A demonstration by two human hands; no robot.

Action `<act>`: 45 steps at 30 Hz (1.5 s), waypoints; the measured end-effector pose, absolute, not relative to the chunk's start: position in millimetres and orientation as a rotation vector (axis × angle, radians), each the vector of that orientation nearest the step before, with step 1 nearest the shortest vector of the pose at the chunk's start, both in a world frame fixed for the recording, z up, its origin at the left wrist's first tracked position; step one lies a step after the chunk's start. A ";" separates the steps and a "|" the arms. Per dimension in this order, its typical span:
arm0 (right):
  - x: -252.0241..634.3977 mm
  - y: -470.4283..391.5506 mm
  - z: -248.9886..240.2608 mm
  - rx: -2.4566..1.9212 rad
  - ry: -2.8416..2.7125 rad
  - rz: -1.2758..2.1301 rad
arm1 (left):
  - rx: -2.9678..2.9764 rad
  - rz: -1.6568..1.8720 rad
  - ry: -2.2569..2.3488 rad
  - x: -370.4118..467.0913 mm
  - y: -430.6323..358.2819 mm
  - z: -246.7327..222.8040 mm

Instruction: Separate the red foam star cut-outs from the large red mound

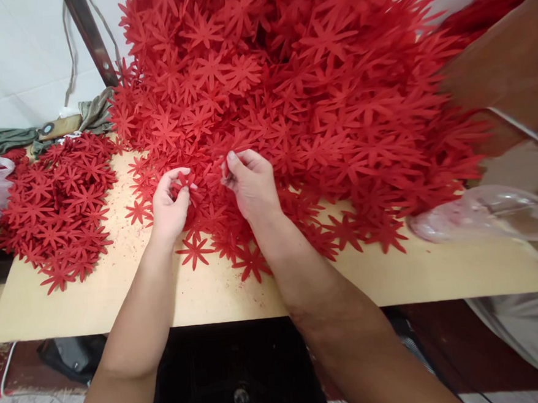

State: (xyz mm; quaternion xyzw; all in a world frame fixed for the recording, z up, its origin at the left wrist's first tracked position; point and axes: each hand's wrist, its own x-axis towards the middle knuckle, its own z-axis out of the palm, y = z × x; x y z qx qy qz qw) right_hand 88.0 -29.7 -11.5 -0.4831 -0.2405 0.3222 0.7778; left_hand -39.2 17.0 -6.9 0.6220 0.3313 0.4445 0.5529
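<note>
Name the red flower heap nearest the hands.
The large middle heap: the left hand and right hand are at its front, while the smaller heap lies off to the left.

Legible inscriptions: none.

Item 1. Reddish-brown panel [29, 361] below the tabletop, lower left: a few pale marks near its left end, small and blurred; whether letters, figures or scuffs cannot be told.

Item 2. Tan object [68, 125] beside the bunched cloth [94, 113], upper left: a round dark mark [48, 128] with a paler centre, at the object's left end; any wording on it too small to read.
</note>
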 end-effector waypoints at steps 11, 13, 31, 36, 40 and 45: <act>66.0 -36.9 -4.4 -1.169 -0.921 0.630 | 1.308 0.980 0.701 -35.9 6.2 4.4; 65.5 -37.3 -4.0 -1.157 -0.978 0.698 | 1.263 0.979 0.735 -35.0 6.2 3.3; 79.2 -33.7 -10.7 -1.118 -0.866 0.630 | 1.343 1.017 0.755 -40.6 11.9 4.3; 74.5 -37.2 -5.1 -1.064 -0.897 0.799 | 1.417 0.962 0.754 -37.5 8.6 4.1; 75.9 -36.5 -4.6 -1.109 -0.885 0.733 | 1.431 0.992 0.724 -37.7 9.9 1.0; 73.9 -35.1 -7.0 -1.164 -0.892 0.706 | 1.441 0.976 0.676 -38.1 7.5 1.4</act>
